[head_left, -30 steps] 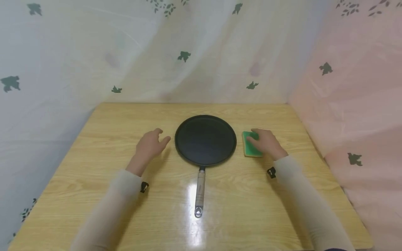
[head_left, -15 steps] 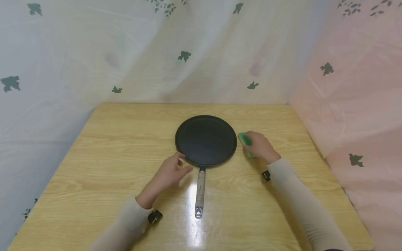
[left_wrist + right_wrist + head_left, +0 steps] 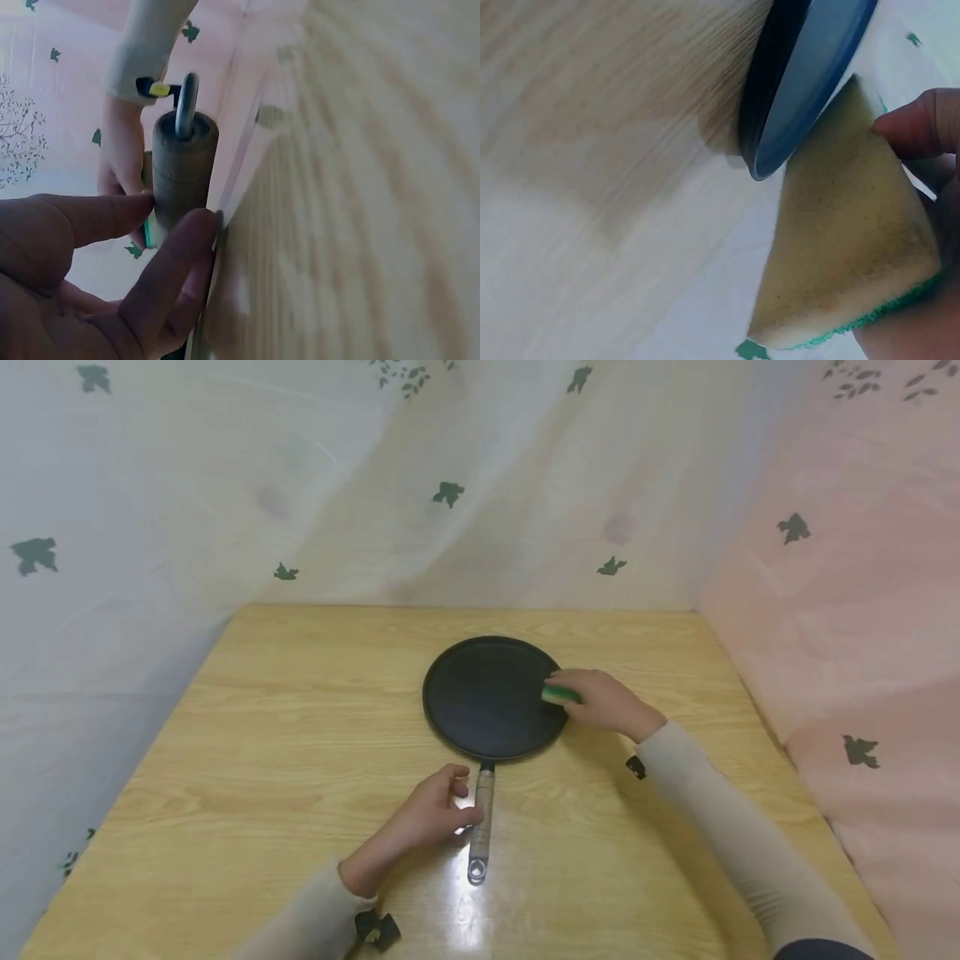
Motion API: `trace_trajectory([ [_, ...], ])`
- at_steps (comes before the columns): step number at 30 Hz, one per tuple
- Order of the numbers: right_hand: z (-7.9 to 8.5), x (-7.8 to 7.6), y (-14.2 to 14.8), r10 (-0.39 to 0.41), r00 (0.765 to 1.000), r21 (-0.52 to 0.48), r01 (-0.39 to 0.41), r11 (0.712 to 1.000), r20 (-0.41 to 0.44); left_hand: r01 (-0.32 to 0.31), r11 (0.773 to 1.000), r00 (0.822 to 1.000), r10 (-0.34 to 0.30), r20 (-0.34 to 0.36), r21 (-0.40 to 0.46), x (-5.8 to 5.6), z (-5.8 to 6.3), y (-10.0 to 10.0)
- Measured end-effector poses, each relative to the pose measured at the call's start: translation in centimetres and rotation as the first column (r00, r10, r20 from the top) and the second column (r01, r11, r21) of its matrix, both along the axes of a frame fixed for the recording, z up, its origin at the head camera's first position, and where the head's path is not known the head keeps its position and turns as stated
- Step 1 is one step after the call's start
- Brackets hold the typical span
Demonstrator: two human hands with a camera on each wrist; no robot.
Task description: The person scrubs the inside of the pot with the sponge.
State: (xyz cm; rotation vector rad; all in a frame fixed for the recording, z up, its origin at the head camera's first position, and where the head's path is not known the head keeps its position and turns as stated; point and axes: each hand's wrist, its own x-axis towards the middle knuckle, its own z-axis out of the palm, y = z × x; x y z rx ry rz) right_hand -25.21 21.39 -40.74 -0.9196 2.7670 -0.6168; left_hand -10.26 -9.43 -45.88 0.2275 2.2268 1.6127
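The wood-grained counter (image 3: 300,718) is backed by bird-printed sheeting (image 3: 360,502). A sponge (image 3: 559,695) is pinched by the right grip (image 3: 602,699); the left grip (image 3: 431,812) is parted beside the pan handle (image 3: 481,843).

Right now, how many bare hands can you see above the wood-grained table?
2: the left hand at the brown wooden handle of a round black pan; the right hand gripping a green-and-yellow sponge at the pan's right edge.

Black pan (image 3: 491,697), brown handle (image 3: 486,787), green-and-yellow sponge (image 3: 844,232), wood-grain table (image 3: 300,718), pink cloth (image 3: 885,635) with green birds (image 3: 793,528)
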Motion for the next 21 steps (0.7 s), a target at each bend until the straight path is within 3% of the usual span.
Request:
trace_trajectory([
  [8,-0.1,0.0,-0.3,0.068,0.991,0.1,-0.08,0.992,0.12,0.102,0.994,0.994,-0.104,0.046,0.044,0.2,-0.3,0.5],
  [15,-0.1,1.1,-0.6,0.105,0.987,0.085,-0.115,0.99,0.12,0.085,0.994,0.994,-0.09,0.066,0.071,0.1,-0.2,0.4],
  [21,-1.0,2.2,-0.6,0.123,0.988,0.064,-0.129,0.99,0.094,0.08,0.993,0.99,-0.089,0.106,0.088,0.1,-0.3,0.4],
])
